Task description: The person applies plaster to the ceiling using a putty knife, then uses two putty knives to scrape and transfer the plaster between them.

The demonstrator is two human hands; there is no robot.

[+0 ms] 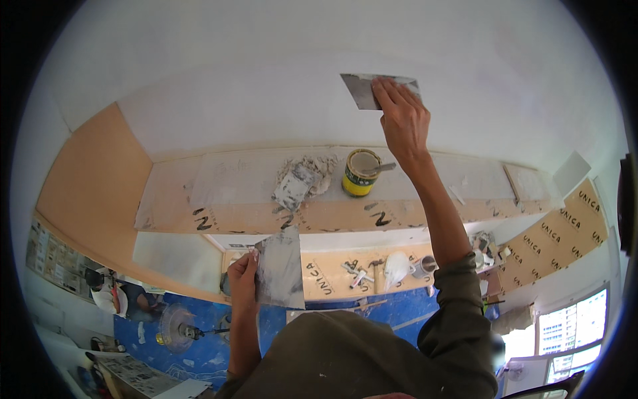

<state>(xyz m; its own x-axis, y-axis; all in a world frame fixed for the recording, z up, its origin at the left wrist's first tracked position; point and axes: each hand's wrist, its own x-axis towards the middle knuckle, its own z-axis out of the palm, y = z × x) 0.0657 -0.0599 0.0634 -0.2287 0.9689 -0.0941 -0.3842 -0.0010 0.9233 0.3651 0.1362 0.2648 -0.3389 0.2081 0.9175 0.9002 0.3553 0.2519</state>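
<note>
My right hand (405, 123) is raised to the white wall, its fingers spread over a thin flat metal putty blade (362, 92) that lies against or very close to the surface. Lower down, my left hand (243, 276) pinches the left edge of a larger putty-smeared metal sheet (280, 269). On the paper-covered shelf between them stands an opened yellow and black tin (359, 183), with a grey-smeared scraper handle (382, 168) sticking out of it. A crumpled, putty-stained rag (298, 181) sits left of the tin.
A lower shelf holds a hammer (379, 269), a white plastic bag (397, 271) and a tub (425, 266). Another person (109, 292) is far below at left, near a fan (178, 328) on the blue-covered floor (212, 346). A tan side panel (93, 159) bounds the shelf's left end.
</note>
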